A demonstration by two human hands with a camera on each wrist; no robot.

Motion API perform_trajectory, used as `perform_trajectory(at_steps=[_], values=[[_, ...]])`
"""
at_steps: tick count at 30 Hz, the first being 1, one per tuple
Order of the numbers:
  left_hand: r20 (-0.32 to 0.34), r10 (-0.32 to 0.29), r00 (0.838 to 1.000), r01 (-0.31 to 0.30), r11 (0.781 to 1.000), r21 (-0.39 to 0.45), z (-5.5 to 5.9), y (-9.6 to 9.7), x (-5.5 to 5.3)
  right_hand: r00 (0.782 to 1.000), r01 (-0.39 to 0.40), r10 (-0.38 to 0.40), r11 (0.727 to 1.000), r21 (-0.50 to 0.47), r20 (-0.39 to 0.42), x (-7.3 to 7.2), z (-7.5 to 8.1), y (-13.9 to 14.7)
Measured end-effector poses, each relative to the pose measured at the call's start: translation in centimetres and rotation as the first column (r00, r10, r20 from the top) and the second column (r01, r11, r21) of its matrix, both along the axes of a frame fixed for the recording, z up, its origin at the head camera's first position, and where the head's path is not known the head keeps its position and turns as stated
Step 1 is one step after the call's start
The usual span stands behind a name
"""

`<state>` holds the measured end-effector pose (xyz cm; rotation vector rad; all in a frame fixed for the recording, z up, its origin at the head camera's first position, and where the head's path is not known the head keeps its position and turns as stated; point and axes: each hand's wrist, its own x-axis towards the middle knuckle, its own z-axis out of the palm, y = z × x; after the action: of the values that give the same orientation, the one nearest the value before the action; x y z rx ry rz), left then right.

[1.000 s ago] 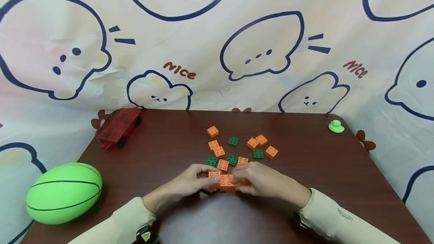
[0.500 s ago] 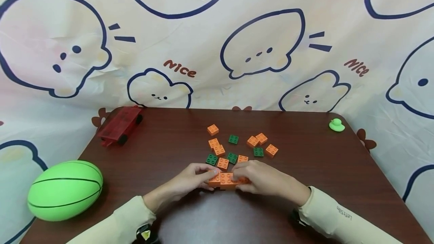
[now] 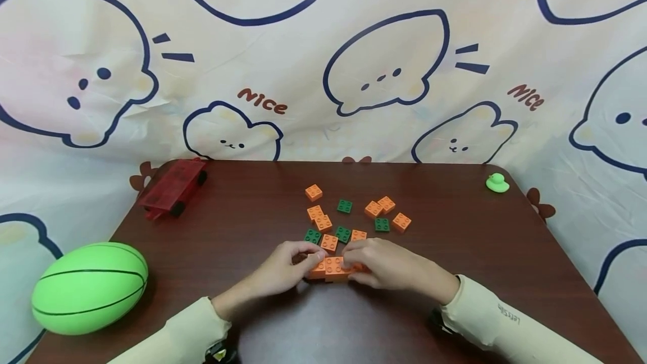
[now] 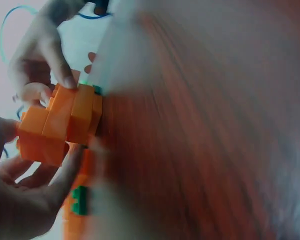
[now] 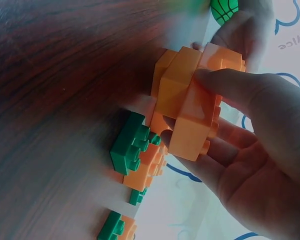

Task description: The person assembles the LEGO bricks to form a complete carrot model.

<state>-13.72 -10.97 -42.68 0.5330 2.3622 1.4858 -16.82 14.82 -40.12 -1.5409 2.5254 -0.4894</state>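
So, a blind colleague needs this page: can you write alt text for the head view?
A left hand and right hand grip joined orange bricks at a dark table, with loose orange bricks and green bricks beyond. A green ball and red wheeled object sit left, a green duck far right.

The dark brown, wood-grained counter [image 3: 242, 212] carries loose orange bricks [image 3: 314, 192] and four green bricks [image 3: 345, 206] around its middle, a bright green ball [image 3: 90, 288] at the left edge, a red wheeled toy [image 3: 173, 187] near the far left corner and a green duck [image 3: 497, 183] far right
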Motion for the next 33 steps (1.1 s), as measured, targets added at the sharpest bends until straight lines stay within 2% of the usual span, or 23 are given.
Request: perform_trajectory(at_steps=[1, 3, 6, 11, 16, 18, 20, 22, 24, 26, 29, 33], values=[[-0.066, -0.01, 0.998, 0.007, 0.999, -0.041, 0.0, 0.1, 0.1, 1.0, 0.003, -0.003, 1.0, 0.006, -0.001, 0.0, 0.0, 0.0], [-0.181, -0.027, 0.983, 0.007, 0.994, -0.111, 0.0, 0.2, 0.3, 1.0, 0.014, -0.015, 1.0, 0.019, 0.008, 0.0, 0.1, 0.0], [-0.259, -0.042, 0.965, 0.002, 0.989, -0.15, -0.1, 0.4, 0.4, 0.999, 0.031, -0.031, 0.999, 0.035, 0.015, 0.0, 0.1, 0.0], [-0.284, -0.056, 0.957, 0.004, 0.983, -0.182, 0.0, 0.6, 0.2, 0.998, 0.054, -0.055, 0.997, 0.048, 0.029, 0.0, 0.2, -0.1], [-0.267, -0.079, 0.96, 0.025, 0.979, -0.202, 0.2, 0.6, 0.0, 0.996, 0.056, -0.06, 0.997, 0.059, 0.07, -0.4, 1.4, 1.1], [-0.275, -0.081, 0.958, 0.024, 0.979, -0.205, 0.3, 0.7, 0.0, 0.996, 0.083, -0.084, 0.996, 0.024, 0.044, -1.0, 2.1, 2.0], [-0.285, -0.079, 0.955, 0.018, 0.977, -0.211, 0.3, 0.7, 0.0, 0.988, 0.154, -0.154, 0.988, -0.022, -0.005, -2.0, 2.8, 3.0], [-0.289, -0.078, 0.954, 0.013, 0.976, -0.22, 0.3, 0.7, 0.0, 0.96, 0.267, -0.272, 0.961, -0.067, -0.066, -3.1, 3.0, 4.2], [-0.283, -0.077, 0.956, 0.011, 0.974, -0.228, 0.3, 0.7, 0.1, 0.907, 0.403, -0.409, 0.912, -0.075, -0.096, -4.3, 2.9, 5.5], [-0.277, -0.08, 0.957, 0.014, 0.972, -0.233, 0.4, 0.8, 0.1, 0.853, 0.511, -0.514, 0.858, -0.059, -0.09, -5.4, 2.3, 6.9], [-0.276, -0.086, 0.957, 0.019, 0.971, -0.238, 0.3, 0.9, 0.2, 0.788, 0.615, -0.614, 0.789, 0.008, -0.037, -6.7, 1.0, 8.6], [-0.301, -0.113, 0.947, 0.032, 0.964, -0.263, 0.4, 0.9, 0.3, 0.757, 0.65, -0.652, 0.758, 0.046, 0.045, -7.6, -0.8, 9.8]])
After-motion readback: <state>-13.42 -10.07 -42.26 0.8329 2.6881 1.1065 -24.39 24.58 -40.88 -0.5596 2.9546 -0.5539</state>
